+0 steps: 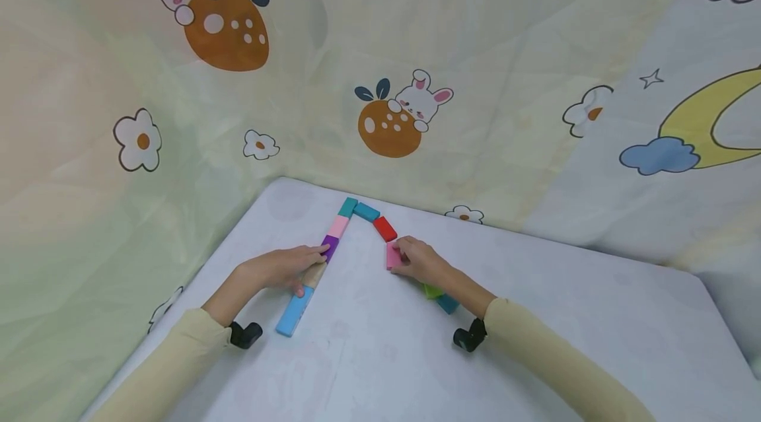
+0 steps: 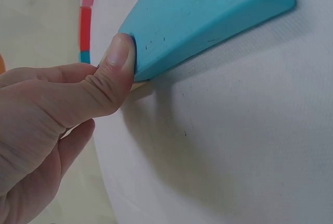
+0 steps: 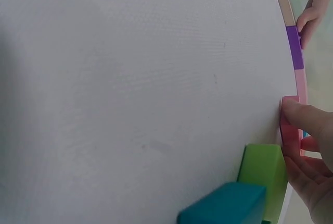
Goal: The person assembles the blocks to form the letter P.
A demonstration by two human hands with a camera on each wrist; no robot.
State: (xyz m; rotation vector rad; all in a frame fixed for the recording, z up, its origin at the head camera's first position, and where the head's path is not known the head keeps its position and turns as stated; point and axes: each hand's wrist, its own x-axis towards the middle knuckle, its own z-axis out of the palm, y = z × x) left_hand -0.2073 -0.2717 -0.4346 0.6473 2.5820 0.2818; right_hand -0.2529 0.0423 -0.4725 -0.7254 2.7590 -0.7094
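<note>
Two slanting lines of coloured rectangular blocks lie on the table, meeting at the far end. My left hand (image 1: pixel 279 269) rests along the left line, fingertips at the purple block (image 1: pixel 330 247) and thumb touching the end of the light blue block (image 2: pixel 208 15). Between them is a tan block (image 1: pixel 312 275), partly covered by the hand. My right hand (image 1: pixel 423 262) pinches a pink block (image 1: pixel 392 255) in the right line, near the red block (image 1: pixel 385 228). Behind that hand sit a green block (image 3: pixel 263 166) and a dark teal block (image 3: pixel 223 206), partly hidden by the arm in the head view.
At the far end are a light pink block (image 1: pixel 338 226), a green-teal block (image 1: pixel 347 207) and a blue block (image 1: pixel 366 211). White cloth covers the table (image 1: pixel 565 316). A printed fabric curtain (image 1: pixel 487 78) hangs close behind its far edge.
</note>
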